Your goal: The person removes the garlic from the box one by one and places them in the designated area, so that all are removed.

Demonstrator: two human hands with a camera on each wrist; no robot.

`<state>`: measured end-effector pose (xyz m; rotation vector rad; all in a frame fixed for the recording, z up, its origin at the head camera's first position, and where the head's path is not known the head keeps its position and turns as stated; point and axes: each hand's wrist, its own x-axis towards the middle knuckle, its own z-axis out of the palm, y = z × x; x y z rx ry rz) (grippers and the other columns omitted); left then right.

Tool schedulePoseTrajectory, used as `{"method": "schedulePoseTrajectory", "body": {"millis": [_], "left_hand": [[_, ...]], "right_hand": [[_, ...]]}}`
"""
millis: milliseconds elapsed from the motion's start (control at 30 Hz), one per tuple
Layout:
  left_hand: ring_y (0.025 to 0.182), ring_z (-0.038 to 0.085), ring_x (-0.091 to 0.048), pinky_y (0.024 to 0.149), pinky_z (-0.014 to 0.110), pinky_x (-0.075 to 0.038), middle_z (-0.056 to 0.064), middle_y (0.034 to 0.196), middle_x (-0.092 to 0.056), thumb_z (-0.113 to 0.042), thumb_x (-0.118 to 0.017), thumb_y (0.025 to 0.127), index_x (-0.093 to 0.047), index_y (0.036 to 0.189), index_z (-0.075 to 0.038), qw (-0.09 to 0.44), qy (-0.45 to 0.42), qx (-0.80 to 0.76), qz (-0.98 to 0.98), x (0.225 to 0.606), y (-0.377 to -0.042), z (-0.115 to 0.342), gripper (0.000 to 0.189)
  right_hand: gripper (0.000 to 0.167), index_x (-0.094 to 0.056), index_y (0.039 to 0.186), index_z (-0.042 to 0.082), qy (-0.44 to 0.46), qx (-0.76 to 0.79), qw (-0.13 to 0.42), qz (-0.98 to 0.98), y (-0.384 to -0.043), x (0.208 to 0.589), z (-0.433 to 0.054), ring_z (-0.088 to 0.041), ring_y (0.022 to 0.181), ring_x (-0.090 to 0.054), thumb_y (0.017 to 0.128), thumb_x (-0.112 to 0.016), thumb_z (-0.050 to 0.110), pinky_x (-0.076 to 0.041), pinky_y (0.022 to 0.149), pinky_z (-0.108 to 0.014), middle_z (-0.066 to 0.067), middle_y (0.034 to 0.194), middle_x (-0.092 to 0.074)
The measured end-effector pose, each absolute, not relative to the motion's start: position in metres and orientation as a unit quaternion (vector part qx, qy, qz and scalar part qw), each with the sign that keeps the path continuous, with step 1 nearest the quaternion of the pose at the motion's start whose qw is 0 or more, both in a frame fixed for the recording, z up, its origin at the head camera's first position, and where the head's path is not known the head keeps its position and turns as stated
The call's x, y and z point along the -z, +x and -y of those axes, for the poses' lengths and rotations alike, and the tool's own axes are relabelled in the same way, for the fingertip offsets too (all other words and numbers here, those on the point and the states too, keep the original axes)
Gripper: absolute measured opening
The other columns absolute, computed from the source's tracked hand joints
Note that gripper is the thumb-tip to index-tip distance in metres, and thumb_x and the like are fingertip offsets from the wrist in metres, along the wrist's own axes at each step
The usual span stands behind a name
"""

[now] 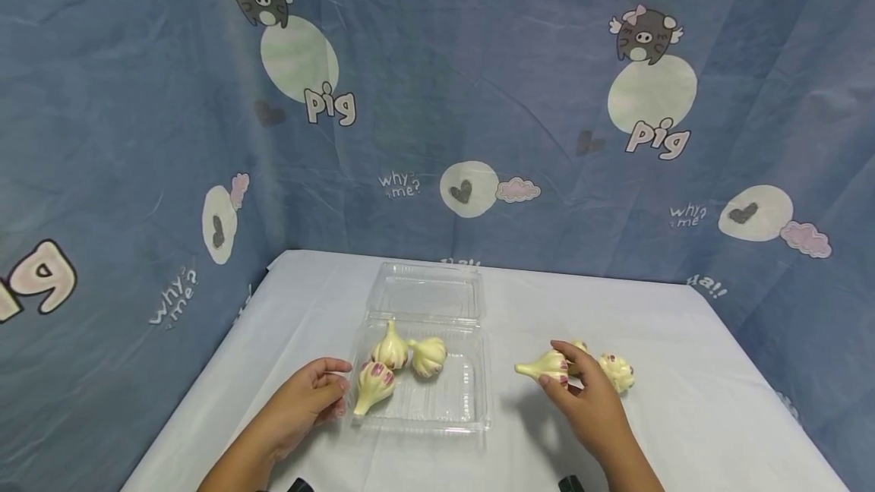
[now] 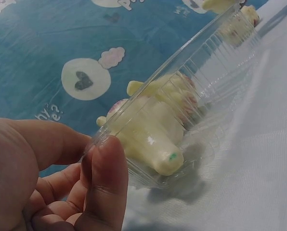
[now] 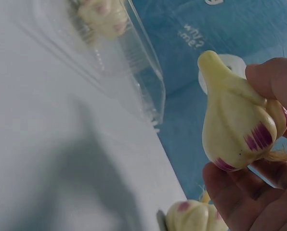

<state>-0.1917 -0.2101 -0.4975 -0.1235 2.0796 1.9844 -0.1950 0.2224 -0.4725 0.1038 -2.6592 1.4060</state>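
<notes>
Right hand (image 1: 596, 405) pinches garlic bulb (image 1: 550, 365), right of clear box (image 1: 440, 405); left hand (image 1: 311, 397) pinches its left rim; judged best: steady rim, lower bulb gently beside the three bulbs (image 1: 428, 357)

All readable text is print on the blue cloth (image 1: 472, 44). Head view: "pig" lettering (image 1: 330, 105) upper left of centre, same again upper right; big "g" (image 1: 45, 277) at left edge, letter before it cut off by frame. "why me?" lettering (image 1: 399, 184) at left, centre and right. "Ha!!" lettering (image 1: 707, 285) lower right; another mid-frame, bottom hidden by table (image 1: 581, 310). Right wrist: "why me?", upper right of centre. Left wrist: "why me?" at left, partly legible.
</notes>
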Motion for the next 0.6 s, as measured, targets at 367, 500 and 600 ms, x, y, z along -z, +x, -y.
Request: {"method": "schedulePoseTrajectory", "body": {"millis": [367, 500, 600], "left_hand": [[0.075, 0.014, -0.061, 0.066, 0.026, -0.056, 0.007, 0.1, -0.064, -0.008, -0.059, 0.104, -0.044, 0.141, 0.007, 0.135, -0.039, -0.685, -0.715, 0.498, -0.192, 0.21, 0.042], [0.075, 0.014, -0.062, 0.066, 0.026, -0.055, 0.007, 0.1, -0.064, -0.008, -0.059, 0.104, -0.044, 0.141, 0.007, 0.134, -0.038, -0.684, -0.716, 0.498, -0.192, 0.21, 0.042], [0.075, 0.013, -0.061, 0.065, 0.026, -0.055, 0.007, 0.1, -0.064, -0.008, -0.059, 0.105, -0.044, 0.141, 0.007, 0.135, -0.035, -0.683, -0.717, 0.498, -0.192, 0.21, 0.042]], "right_hand": [[0.06, -0.053, 0.15, 0.021, 0.026, -0.447, 0.08, 0.89, -0.192, 0.467, -0.236, -0.029, 0.126, -0.061, 0.098, -0.075, 0.039, -0.057, 0.1, -0.043, -0.013, 0.145, -0.058], [0.061, -0.052, 0.151, 0.019, 0.018, -0.438, 0.086, 0.894, -0.191, 0.467, -0.242, -0.027, 0.122, -0.063, 0.099, -0.074, 0.038, -0.058, 0.098, -0.037, -0.014, 0.135, -0.063], [0.062, -0.051, 0.152, 0.018, 0.012, -0.428, 0.093, 0.899, -0.19, 0.467, -0.246, -0.028, 0.121, -0.064, 0.099, -0.074, 0.039, -0.058, 0.098, -0.037, -0.015, 0.132, -0.064]]}}
